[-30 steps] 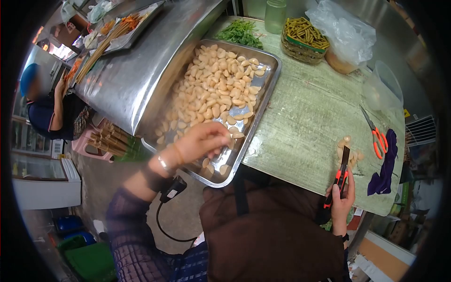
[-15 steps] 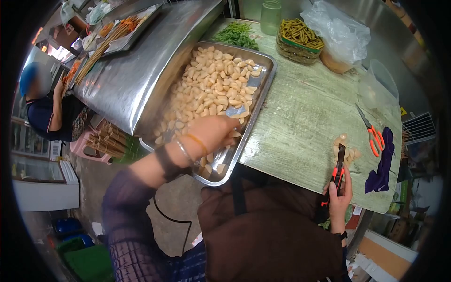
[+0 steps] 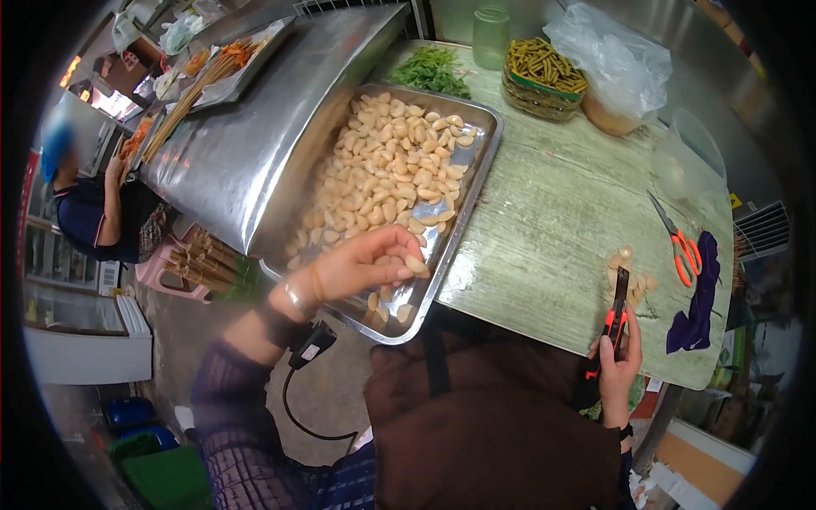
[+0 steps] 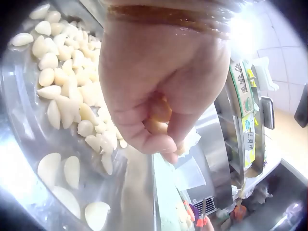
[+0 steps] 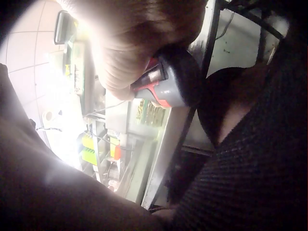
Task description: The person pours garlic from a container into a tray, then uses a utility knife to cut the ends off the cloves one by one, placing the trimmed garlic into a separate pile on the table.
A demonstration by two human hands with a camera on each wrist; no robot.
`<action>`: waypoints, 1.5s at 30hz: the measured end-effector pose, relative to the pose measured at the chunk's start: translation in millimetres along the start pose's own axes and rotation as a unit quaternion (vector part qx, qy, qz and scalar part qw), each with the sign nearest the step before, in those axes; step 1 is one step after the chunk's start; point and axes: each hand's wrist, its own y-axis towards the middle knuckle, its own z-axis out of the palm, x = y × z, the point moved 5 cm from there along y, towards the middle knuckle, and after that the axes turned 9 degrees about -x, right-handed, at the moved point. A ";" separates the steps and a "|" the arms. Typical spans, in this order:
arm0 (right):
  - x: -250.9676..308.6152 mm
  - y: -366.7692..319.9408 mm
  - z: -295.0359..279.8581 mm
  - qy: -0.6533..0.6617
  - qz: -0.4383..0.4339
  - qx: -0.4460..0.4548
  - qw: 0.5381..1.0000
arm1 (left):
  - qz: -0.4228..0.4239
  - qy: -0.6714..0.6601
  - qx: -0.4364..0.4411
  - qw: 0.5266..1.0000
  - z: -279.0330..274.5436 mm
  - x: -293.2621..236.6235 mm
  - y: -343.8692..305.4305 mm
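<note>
While above tray [image 3: 459, 229], clove [image 3: 416, 264] in left hand [image 3: 361, 265]

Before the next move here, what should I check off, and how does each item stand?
1. Left hand grips a clove: ok.
2. Right hand grips the red-and-black cutter: ok.
3. Scissors apart from both hands: ok.
4. Tray wholly on the table: not ok, its near corner overhangs.
5. Cutter's tip clear of the small pile: cannot tell.
</note>
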 end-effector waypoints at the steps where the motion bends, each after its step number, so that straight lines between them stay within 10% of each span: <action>1: -0.1 0.1 0.0 -0.001 0.000 0.000 1.000 | -0.006 -0.001 -0.002 1.000 1.0 1.2 -1.5; 11: 5.4 0.3 3.2 -0.005 0.002 -0.017 1.000 | 0.006 -0.327 -0.182 0.927 -59.2 12.0 -33.2; 17: -2.5 0.7 -1.2 -0.008 0.010 -0.008 1.000 | -0.068 0.085 -0.222 0.969 -33.2 1.7 -51.4; 21: -5.0 1.5 -3.2 -0.010 0.006 -0.003 1.000 | 0.248 0.465 -0.111 0.842 -15.2 17.0 -36.3; 25: -3.7 0.3 -4.4 -0.013 0.019 -0.007 1.000 | 0.163 0.532 -0.077 0.827 -4.4 12.4 -32.7; 28: -1.7 1.2 -2.0 -0.014 0.017 -0.005 1.000 | 0.189 0.496 -0.093 0.842 -10.3 22.6 -30.2; 34: -1.1 1.6 -1.8 -0.011 0.009 -0.002 1.000 | -0.040 0.229 -0.076 0.970 -9.7 22.6 -36.4; 45: 2.2 1.5 1.0 -0.008 0.010 -0.001 1.000 | -0.045 0.065 -0.053 0.995 -11.6 32.1 -41.1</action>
